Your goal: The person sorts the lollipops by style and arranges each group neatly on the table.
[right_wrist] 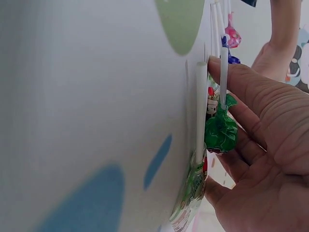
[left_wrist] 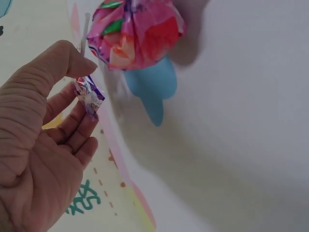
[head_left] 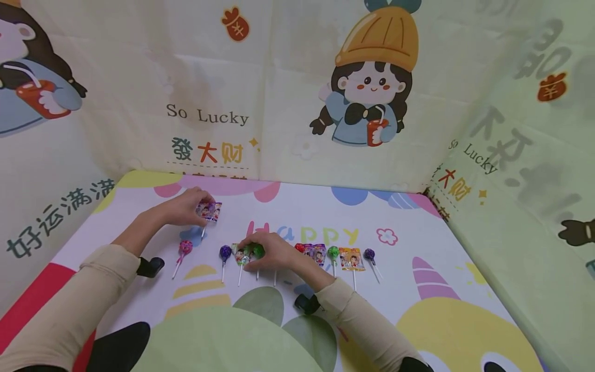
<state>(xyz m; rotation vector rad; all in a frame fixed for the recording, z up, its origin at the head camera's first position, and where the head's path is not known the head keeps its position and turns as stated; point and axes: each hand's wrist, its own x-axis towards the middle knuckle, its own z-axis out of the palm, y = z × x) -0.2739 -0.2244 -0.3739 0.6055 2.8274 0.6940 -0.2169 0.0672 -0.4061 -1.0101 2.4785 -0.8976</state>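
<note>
Thumb and fingers of my left hand [head_left: 188, 207] pinch a flat lollipop in a purple printed wrapper [head_left: 214, 211], its white stick pointing down, at the table's back left. In the left wrist view this lollipop [left_wrist: 89, 95] sits between the fingertips. My right hand [head_left: 276, 252] reaches over the row, thumb and fingertips gripping a flat lollipop with a green printed wrapper [head_left: 241, 256]. A round green lollipop [right_wrist: 222, 130] stands out beside its palm. Another flat green-wrapped lollipop [right_wrist: 193, 186] lies next to that one, mostly hidden by the hand in the head view.
A round pink lollipop [head_left: 185, 247] and a round purple one [head_left: 225, 252] lie left of the right hand. Further right are a flat purple lollipop [head_left: 317, 254], a round green one [head_left: 333, 252], an orange one [head_left: 351, 259] and a dark purple one [head_left: 369, 254]. Printed cloth walls [head_left: 288, 155] surround the table.
</note>
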